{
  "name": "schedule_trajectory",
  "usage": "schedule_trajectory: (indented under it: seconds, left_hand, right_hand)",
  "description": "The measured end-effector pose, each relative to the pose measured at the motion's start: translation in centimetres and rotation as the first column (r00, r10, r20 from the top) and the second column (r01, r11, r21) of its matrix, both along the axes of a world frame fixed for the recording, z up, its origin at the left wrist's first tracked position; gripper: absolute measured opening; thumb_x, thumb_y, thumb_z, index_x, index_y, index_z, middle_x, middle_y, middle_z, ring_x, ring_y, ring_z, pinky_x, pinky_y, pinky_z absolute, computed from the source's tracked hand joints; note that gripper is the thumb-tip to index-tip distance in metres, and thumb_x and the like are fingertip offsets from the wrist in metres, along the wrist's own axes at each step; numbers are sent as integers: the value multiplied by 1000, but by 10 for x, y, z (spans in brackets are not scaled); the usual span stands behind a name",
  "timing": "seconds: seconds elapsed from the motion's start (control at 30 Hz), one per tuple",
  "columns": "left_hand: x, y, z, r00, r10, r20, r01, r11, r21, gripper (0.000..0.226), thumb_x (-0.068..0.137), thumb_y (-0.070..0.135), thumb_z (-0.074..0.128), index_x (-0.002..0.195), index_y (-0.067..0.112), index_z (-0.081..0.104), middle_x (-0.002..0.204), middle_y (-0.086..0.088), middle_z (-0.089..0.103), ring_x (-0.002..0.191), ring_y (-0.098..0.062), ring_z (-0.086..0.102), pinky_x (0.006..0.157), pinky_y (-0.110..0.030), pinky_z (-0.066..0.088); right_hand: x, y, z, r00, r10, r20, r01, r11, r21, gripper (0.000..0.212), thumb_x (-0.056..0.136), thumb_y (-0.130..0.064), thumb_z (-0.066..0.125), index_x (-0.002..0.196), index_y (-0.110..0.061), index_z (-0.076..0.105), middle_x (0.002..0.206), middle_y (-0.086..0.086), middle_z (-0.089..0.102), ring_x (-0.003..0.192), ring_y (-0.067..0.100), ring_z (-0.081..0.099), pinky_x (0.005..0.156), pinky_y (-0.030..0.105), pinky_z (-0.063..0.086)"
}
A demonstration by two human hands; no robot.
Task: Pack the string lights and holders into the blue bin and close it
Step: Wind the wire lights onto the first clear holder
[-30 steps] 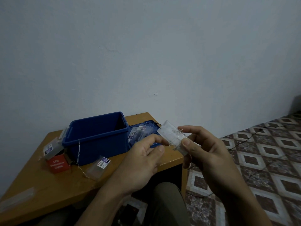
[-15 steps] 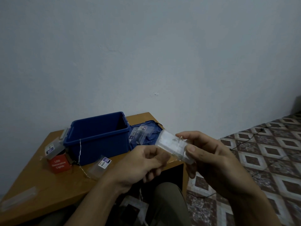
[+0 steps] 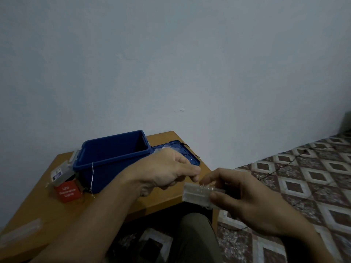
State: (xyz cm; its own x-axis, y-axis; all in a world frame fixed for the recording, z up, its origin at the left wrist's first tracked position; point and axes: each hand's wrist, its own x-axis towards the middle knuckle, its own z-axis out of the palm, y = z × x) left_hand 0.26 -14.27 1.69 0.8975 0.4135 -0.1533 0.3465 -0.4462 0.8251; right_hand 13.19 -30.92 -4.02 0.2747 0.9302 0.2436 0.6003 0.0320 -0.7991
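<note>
My right hand grips a clear plastic holder in front of the table's near corner. Fine string-light wire sticks out of the holder's top edge. My left hand hovers just left of it with its fingers curled, thumb and fingertips pinched together at that wire. The blue bin stands open on the wooden table, and a thin wire strand hangs over its front wall. Its blue lid lies flat to the right, partly hidden by my left hand.
A red LED-lights box sits left of the bin with a labelled clear holder on top. Another clear holder lies at the table's near left. A black cable trails across the patterned floor tiles.
Both hands have shifted right and down, carrying the holder off the table's corner. My left hand has gone from a fist beside the holder to a pinch at its top edge.
</note>
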Motion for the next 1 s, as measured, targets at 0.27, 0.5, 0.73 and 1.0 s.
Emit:
schedule_trajectory:
  seconds: [0.27, 0.5, 0.73, 1.0]
  left_hand:
    - [-2, -37, -11, 949, 76, 306, -182, 925, 333, 18, 100, 29, 55, 96, 25, 72, 56, 16, 61, 49, 7, 53, 47, -8, 36]
    - [-8, -42, -32, 867, 223, 445, -260, 965, 24, 21, 99, 27, 56, 120, 29, 51, 64, 5, 67, 47, 1, 52, 52, -18, 40]
    - [-2, -40, -45, 855, 368, 366, -311, 927, -208, 31, 96, 42, 59, 119, 22, 56, 62, 6, 64, 49, 0, 50, 61, -25, 40]
    - [-7, -35, -45, 827, 310, 469, -238, 949, -207, 19, 99, 33, 56, 97, 23, 71, 51, 7, 42, 44, -6, 31, 43, -21, 27]
  right_hand:
    - [-8, 9, -6, 938, -295, 180, 258, 944, 204, 22, 94, -32, 61, 113, -40, 54, 73, 0, 59, 57, 13, 54, 53, 34, 43]
    - [-10, 12, -7, 901, -420, 107, 354, 856, 376, 29, 91, -29, 60, 119, -38, 58, 74, -9, 60, 65, 11, 58, 54, 26, 47]
    - [-14, 19, -11, 919, -389, -60, 372, 811, 452, 27, 92, -27, 61, 117, -37, 62, 75, -2, 59, 62, 18, 57, 57, 41, 51]
    - [-16, 20, -8, 951, -181, -250, 279, 850, 447, 27, 96, -10, 61, 111, -30, 70, 70, 13, 54, 57, 34, 57, 56, 52, 49]
